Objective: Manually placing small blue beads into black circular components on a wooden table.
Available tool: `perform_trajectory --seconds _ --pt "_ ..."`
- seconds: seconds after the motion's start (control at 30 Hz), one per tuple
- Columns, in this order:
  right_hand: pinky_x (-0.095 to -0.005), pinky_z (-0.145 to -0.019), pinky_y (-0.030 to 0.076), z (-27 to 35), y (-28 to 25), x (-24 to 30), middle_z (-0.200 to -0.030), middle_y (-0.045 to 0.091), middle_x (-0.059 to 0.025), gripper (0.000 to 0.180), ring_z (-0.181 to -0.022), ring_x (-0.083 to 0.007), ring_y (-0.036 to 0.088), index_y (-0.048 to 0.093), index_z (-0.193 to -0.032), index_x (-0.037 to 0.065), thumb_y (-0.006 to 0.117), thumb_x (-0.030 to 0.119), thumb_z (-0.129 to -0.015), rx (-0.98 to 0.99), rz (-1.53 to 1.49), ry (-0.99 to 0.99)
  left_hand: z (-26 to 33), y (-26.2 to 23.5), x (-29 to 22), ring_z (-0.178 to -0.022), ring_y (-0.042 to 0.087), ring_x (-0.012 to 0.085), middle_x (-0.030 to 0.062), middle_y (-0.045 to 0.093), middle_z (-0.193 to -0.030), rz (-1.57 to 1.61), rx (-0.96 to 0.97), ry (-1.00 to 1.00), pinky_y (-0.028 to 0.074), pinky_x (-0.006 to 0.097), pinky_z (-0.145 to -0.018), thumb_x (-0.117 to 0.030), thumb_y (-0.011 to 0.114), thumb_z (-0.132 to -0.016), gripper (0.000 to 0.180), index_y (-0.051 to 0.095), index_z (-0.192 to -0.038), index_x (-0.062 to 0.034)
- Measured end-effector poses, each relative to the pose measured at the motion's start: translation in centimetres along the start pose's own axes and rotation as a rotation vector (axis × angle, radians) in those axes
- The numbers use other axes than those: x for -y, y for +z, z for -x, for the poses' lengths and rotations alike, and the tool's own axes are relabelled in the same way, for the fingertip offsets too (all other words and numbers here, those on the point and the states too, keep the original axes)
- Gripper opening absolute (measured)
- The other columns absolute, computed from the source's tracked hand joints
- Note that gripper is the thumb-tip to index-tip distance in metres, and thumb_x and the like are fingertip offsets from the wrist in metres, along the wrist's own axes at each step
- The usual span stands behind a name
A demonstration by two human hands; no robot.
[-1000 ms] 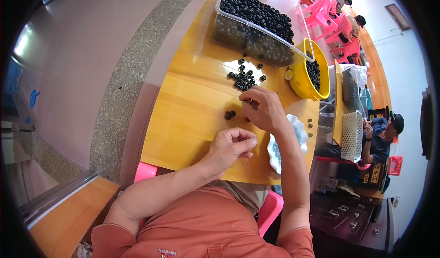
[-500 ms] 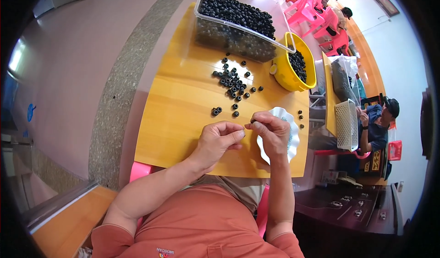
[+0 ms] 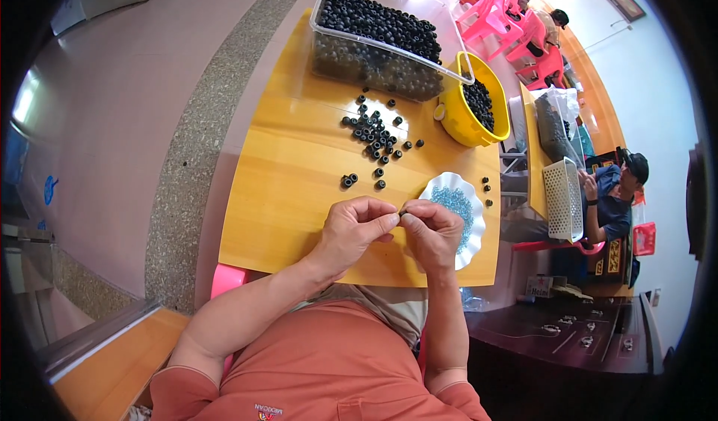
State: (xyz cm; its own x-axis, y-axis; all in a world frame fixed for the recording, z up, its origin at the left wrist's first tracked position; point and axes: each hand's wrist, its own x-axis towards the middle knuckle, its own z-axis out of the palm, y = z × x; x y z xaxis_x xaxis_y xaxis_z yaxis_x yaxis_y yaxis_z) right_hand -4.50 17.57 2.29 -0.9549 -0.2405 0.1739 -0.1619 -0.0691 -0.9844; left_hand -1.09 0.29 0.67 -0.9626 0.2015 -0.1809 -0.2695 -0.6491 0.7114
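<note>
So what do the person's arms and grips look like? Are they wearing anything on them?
The left arm comes out of a short, rust-orange left sleeve, and the right arm out of a matching right sleeve. Below those, both are bare. The left grip and right grip are ungloved, each with a thumb and fingers. I can't see anything worn on the wrists.

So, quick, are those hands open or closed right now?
Left hand: pinched closed; can't tell if holding anything.
Right hand: closed on a small dark piece.
</note>
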Motion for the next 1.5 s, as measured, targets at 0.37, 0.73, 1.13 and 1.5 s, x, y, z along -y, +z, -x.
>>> perform_trajectory --seconds 0.37,0.73,1.13,1.5 --pt "-0.0262 -0.074 0.053 1.1 0.8 0.0 -0.092 0.068 -0.0109 0.009 -0.084 -0.0161 0.063 0.068 -0.09 -0.004 0.07 -0.008 -0.082 -0.055 -0.028 -0.037 0.0 0.1 0.3 -0.085 0.065 0.0104 0.0057 0.068 -0.095 0.0 0.0 0.011 0.057 0.026 -0.076 -0.008 0.068 -0.09 0.014 0.066 -0.103 -0.0013" --pt "-0.0262 -0.077 0.05 1.8 0.9 -0.6 -0.095 0.066 -0.0108 0.008 -0.087 -0.0159 0.061 0.069 -0.092 -0.003 0.07 -0.004 -0.084 -0.067 0.063 -0.078 0.2 0.0 0.1 -0.084 0.065 0.0116 0.0062 0.069 -0.095 0.039 0.011 -0.023 0.057 0.028 -0.078 -0.007 0.068 -0.09 0.012 0.067 -0.1 -0.0015" --pt "-0.023 -0.076 0.048 2.7 2.3 0.0 -0.099 0.064 -0.0086 0.01 -0.089 -0.0125 0.059 0.067 -0.097 -0.004 0.066 -0.005 -0.088 -0.143 0.092 -0.129 0.3 0.1 0.0 -0.085 0.065 0.012 0.0056 0.068 -0.094 0.09 0.028 -0.058 0.057 0.029 -0.079 -0.007 0.068 -0.09 0.01 0.067 -0.098 -0.0023" --pt "-0.0225 -0.078 0.051 3.1 2.1 -0.6 -0.105 0.062 -0.0105 0.019 -0.09 -0.0124 0.06 0.064 -0.105 -0.005 0.067 -0.007 -0.086 -0.086 0.112 -0.159 0.3 0.2 0.1 -0.087 0.065 0.0123 0.0065 0.068 -0.095 0.127 0.035 -0.058 0.057 0.028 -0.08 -0.005 0.066 -0.09 0.008 0.066 -0.097 -0.0016"
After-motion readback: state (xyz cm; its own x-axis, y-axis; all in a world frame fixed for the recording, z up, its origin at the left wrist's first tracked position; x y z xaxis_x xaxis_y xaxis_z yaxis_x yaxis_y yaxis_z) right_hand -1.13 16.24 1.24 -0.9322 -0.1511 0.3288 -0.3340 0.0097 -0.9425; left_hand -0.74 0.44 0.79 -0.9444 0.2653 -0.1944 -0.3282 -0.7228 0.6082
